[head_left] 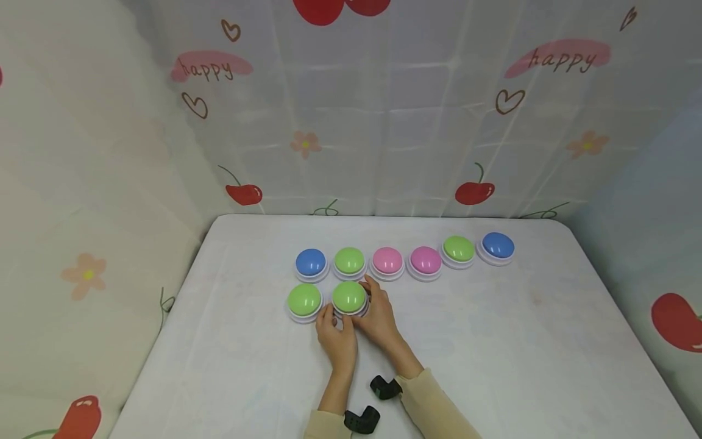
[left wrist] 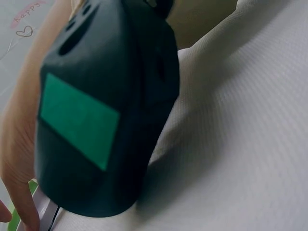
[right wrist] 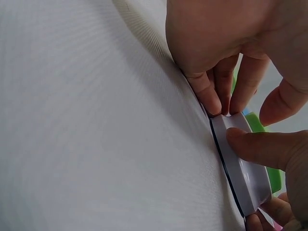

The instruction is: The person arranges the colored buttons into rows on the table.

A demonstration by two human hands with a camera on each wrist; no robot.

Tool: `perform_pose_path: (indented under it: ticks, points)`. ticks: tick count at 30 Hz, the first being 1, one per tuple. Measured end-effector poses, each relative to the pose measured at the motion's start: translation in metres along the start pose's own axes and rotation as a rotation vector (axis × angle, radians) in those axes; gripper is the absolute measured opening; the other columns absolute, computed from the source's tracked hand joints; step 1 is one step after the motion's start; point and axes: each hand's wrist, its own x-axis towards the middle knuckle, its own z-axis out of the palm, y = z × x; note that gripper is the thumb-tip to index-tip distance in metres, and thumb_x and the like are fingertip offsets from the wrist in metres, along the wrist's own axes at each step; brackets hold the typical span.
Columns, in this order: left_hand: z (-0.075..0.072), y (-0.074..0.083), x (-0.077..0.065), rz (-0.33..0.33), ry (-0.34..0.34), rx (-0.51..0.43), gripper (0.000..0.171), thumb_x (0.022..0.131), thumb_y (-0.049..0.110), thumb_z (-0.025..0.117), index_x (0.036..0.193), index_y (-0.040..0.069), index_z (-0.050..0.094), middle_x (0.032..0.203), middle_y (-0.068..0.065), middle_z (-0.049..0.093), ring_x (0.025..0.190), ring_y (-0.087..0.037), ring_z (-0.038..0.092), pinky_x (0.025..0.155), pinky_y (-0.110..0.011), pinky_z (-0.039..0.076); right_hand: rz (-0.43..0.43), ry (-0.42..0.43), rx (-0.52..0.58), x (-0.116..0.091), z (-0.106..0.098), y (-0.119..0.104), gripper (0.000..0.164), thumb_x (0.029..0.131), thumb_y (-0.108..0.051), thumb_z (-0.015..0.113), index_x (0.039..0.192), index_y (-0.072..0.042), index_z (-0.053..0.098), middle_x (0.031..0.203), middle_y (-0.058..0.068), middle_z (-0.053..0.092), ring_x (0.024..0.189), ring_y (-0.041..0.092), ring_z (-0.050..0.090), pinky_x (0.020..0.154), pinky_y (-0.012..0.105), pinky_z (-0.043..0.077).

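Note:
In front of me, a push button (head_left: 348,297) with a shiny green dome and a white round base stands between my two hands. From the right, my right hand (head_left: 379,317) grips its base, thumb (right wrist: 257,147) along the near side and fingers round the far side. On the left, my left hand (head_left: 339,344) holds the same base with bent fingers, its fingertips right at the rim. Close beside my left hand sits a second green push button (head_left: 304,300). The right wrist view shows the base's white side wall (right wrist: 240,163) from low down.
Behind runs a row of buttons: blue (head_left: 311,263), green (head_left: 349,261), two pink (head_left: 387,262), then green (head_left: 459,250) and blue (head_left: 497,247) at the right. Dark wrist devices (head_left: 362,421) sit at both wrists. A white cloth (head_left: 521,366) covers the table; printed curtains (head_left: 378,122) surround it.

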Motion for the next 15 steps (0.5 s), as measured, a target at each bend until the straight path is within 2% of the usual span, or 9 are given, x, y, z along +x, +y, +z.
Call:
perform_pose_path:
  ticks: [10,15]
  points:
    - [0.0017,0.0004,-0.0007,0.027,0.004,0.002,0.040,0.078,-0.006,0.059,0.117,-0.015,0.062,0.117,-0.024,0.060,0.101,-0.033,0.056,0.083,-0.036,0.047,0.003,-0.002,0.003,-0.0008,-0.0032,0.0015,0.098,0.060,-0.009,0.089,0.143,0.004,0.038,0.131,0.018,0.061,0.111,0.036,0.056,0.093,0.050,0.050]
    - [0.0010,0.0010,-0.0012,0.031,0.038,-0.010,0.039,0.078,-0.007,0.059,0.117,-0.012,0.060,0.115,-0.023,0.058,0.106,-0.034,0.053,0.087,-0.039,0.045,0.017,-0.033,0.006,-0.0033,-0.0088,-0.0030,0.098,0.062,-0.013,0.089,0.143,0.003,0.037,0.134,0.019,0.059,0.115,0.037,0.056,0.094,0.048,0.051]
